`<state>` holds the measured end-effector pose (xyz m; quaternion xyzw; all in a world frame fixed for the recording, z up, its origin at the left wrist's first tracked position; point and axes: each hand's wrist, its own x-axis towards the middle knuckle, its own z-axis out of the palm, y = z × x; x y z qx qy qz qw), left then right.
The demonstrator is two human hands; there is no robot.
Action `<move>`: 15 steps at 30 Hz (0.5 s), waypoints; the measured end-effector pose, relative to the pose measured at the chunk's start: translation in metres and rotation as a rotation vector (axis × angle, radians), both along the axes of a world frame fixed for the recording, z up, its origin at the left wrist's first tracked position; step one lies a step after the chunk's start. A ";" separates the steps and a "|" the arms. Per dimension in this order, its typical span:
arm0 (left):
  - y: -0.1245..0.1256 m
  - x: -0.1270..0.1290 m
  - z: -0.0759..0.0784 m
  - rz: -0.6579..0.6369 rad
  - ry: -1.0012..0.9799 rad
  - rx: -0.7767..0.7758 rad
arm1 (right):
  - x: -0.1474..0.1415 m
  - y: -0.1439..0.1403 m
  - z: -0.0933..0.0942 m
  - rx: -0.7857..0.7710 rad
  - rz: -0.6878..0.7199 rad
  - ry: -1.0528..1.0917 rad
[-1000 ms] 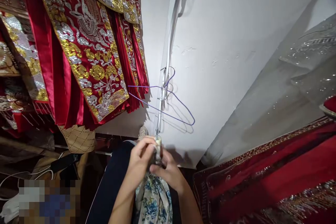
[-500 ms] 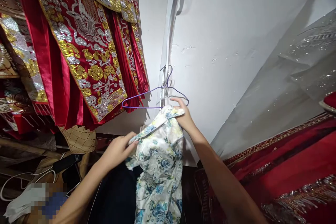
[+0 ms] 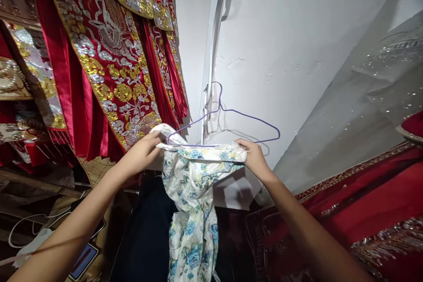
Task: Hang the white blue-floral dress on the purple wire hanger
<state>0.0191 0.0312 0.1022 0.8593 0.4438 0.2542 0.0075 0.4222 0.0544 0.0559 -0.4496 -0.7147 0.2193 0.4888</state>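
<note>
**Q:** Floral garment (image 3: pixel 194 185), centre of the scene: where does it sit, and how is it held?

**A:** It hangs in front of the white wall (image 3: pixel 297 44), stretched between my two hands. My left hand (image 3: pixel 142 152) is clamped on its left top corner; my right hand (image 3: pixel 253 158) pinches the right top corner. The hands are well apart, the top edge taut between them. The cloth falls toward me and is cut off at the near edge.

**Q:** And the purple wire hanger (image 3: pixel 228 116)?

**A:** It hooks on a fitting on the wall strip (image 3: pixel 211 53), just above the garment. The hanger's left end lies against the left top corner; its lower bar runs just behind the top edge. Whether that end is inside the cloth, I cannot tell.

**Q:** What is hard to make out?

**A:** The hook's fixing is too small to read. Red embroidered robes (image 3: pixel 109 53) at far left run out of the picture at the top. A red cloth (image 3: pixel 363 202) at right is cut off. Clutter at near left is dim: white cables (image 3: pixel 23 229) and a flat device (image 3: pixel 82 261), partly hidden by my forearm.
</note>
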 end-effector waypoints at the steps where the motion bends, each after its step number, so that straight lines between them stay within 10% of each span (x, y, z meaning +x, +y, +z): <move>1: 0.001 0.009 0.011 -0.024 -0.032 0.040 | 0.002 -0.003 0.003 0.011 0.015 -0.004; 9: 0.041 0.062 0.034 -0.131 -0.250 0.115 | -0.035 -0.046 0.009 -0.100 0.154 0.008; 15: 0.059 0.040 0.035 -0.055 -0.219 0.138 | 0.006 -0.052 0.046 0.083 -0.294 0.119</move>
